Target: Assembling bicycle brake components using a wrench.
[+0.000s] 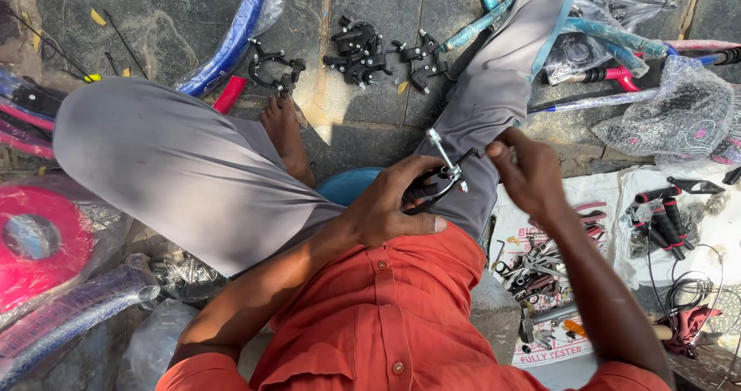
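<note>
The left hand (394,206) is wrapped around a black bicycle brake caliper (436,184), its grip closed on the curved arms with the thumb lying flat along the lower side, so the part is braced against the grey trouser leg (494,90) and cannot twist. The caliper's silver centre bolt (440,148) sticks up and away from the body, clear of the palm, which leaves its end free to reach. The right hand (529,175) sits just beside the caliper's upper end, fingers pinched together on something small there (what exactly is pinched cannot be made out). Resting the part on the thigh looks, in my judgement, like a way to steady it without a worktop. More black calipers (363,51) lie on the stone floor (154,20) beyond the bare foot (284,132), well apart from the hands. To the right, a heap of small metal parts (532,267) and red-handled brake levers (664,221) rest on white sheets (610,190), near the right forearm; wrapped blue mudguards (231,40) crowd the far edges, so open room is mostly in the lap.
</note>
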